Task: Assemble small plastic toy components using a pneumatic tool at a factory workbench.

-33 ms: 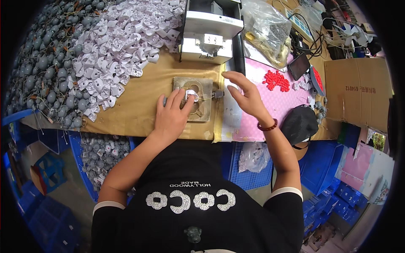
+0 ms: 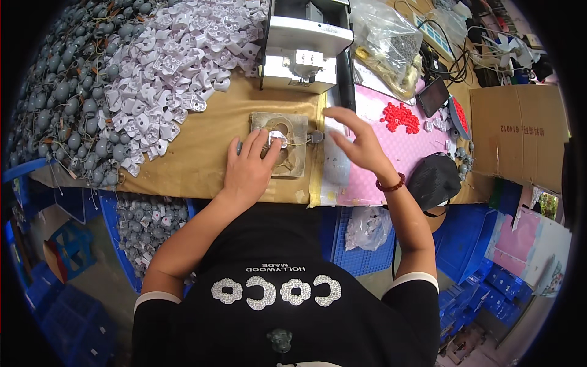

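My left hand (image 2: 247, 171) reaches palm down over a square metal-coloured fixture block (image 2: 295, 165) with a recessed shape. Its fingertips hold a small white plastic part (image 2: 277, 136) in the recess. Beside the outer fingers a bit of a grey ball-like piece (image 2: 239, 147) shows, mostly hidden by the hand. At the block's right edge lies a small grey piece (image 2: 316, 136), with a thin wire running between it and the white part. My right hand (image 2: 361, 144) hovers just right of that grey piece, thumb and fingers apart, with nothing in it.
White plastic parts (image 2: 165, 73) and grey ball-like pieces on wires (image 2: 61, 92) are heaped at left. A white-and-black machine (image 2: 306, 61) stands behind the block. Red pieces (image 2: 400, 117), a black cap (image 2: 434, 177) and a cardboard box (image 2: 520, 134) are at right.
My right hand has shifted very slightly toward me. My left hand and the white plastic part have not visibly moved.
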### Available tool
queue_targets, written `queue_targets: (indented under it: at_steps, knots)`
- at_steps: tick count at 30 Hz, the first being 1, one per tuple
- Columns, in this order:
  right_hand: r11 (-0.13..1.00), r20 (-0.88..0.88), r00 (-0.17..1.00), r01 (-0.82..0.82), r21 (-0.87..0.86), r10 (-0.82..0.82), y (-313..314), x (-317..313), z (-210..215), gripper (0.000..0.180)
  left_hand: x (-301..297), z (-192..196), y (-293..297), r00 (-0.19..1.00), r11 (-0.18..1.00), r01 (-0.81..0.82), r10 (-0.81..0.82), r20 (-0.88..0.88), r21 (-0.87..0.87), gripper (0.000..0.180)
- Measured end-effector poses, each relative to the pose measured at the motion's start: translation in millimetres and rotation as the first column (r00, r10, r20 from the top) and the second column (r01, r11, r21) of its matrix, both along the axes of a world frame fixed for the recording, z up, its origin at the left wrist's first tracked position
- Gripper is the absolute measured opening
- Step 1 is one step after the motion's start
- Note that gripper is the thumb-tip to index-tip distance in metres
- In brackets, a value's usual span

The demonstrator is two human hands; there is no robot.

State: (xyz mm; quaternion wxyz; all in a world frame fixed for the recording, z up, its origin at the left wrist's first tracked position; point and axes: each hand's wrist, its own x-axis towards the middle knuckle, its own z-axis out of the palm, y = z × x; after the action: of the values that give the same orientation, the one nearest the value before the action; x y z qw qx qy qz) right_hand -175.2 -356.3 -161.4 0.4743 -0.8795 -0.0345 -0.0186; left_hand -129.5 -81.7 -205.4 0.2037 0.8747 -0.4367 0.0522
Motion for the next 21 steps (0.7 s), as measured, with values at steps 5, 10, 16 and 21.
queue_targets:
  at_steps: [5,10,16,21]
  knots:
    - [0.911,0.049,0.988,-0.116,-0.395,0.147,14,-9,-31,0.034,3,-4,-1,0.999,0.999,0.009,-0.011,-0.051,-0.047,0.06]
    - [0.939,0.006,0.949,0.31,0.147,-0.314,34,-1,-41,0.016,4,-3,0,0.998,0.998,0.004,-0.008,-0.057,-0.059,0.06]
    - [0.345,-0.514,0.853,0.458,0.82,0.088,23,20,-18,0.025,6,-2,1,0.998,0.998,0.016,-0.019,-0.053,-0.065,0.06]
    - [0.249,-0.457,0.887,0.429,0.868,0.063,42,27,-11,0.033,8,-3,1,0.998,0.997,0.029,-0.033,-0.055,-0.078,0.058]
